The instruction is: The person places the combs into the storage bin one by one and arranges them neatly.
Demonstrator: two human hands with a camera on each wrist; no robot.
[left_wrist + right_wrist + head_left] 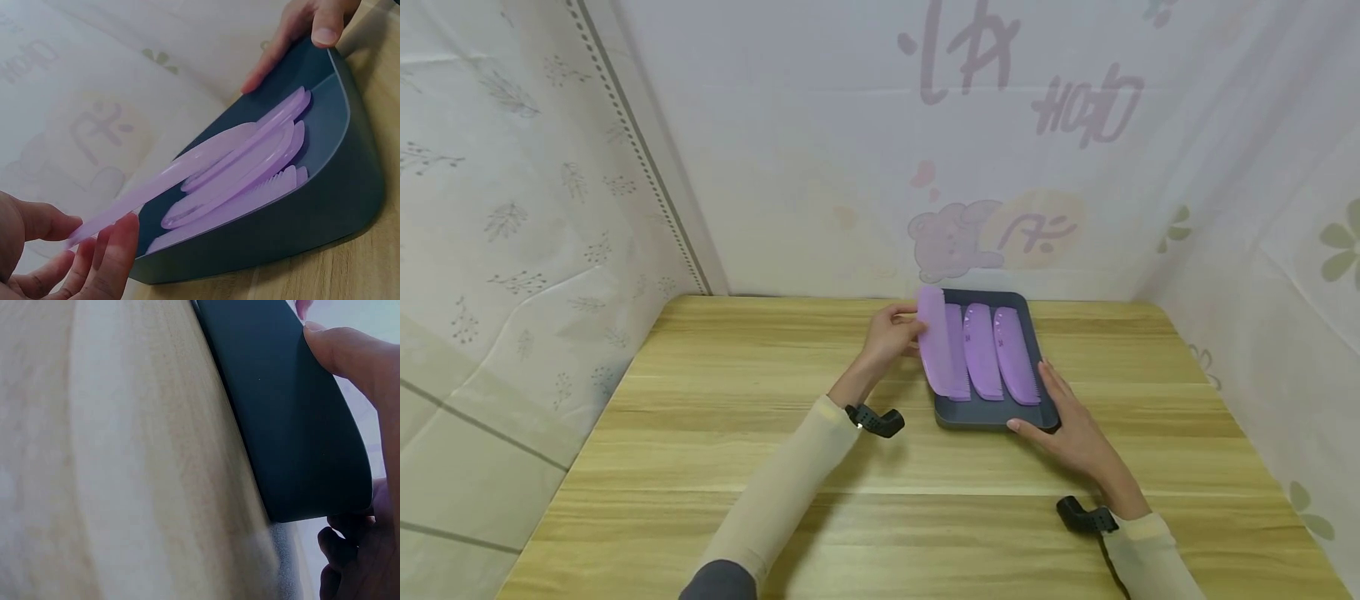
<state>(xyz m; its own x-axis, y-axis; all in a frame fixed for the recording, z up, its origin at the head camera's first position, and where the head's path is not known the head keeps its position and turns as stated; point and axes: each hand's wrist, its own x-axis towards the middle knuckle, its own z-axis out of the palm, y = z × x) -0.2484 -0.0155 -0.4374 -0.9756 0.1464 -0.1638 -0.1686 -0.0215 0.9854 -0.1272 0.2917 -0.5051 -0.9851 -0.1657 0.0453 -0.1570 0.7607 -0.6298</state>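
My left hand (889, 337) pinches a light purple comb (933, 342) between thumb and fingers. The comb is raised over the left side of a dark grey tray (958, 413). In the left wrist view the held comb (169, 172) slants, its far end over the other combs. Inside the tray lie more purple combs: a left one (957, 354) partly covered by the held comb, a middle one (982, 350) and a right one (1017, 357). My right hand (1078, 433) grips the tray's near right corner, thumb at the near rim and fingers along the right side.
The tray stands near the back edge of a wood-grain table (737, 467). Behind the table hangs a pale printed cloth (805, 167), with patterned cloths at both sides. A black wrist camera (876, 421) sits on the left wrist, another (1086, 517) on the right.
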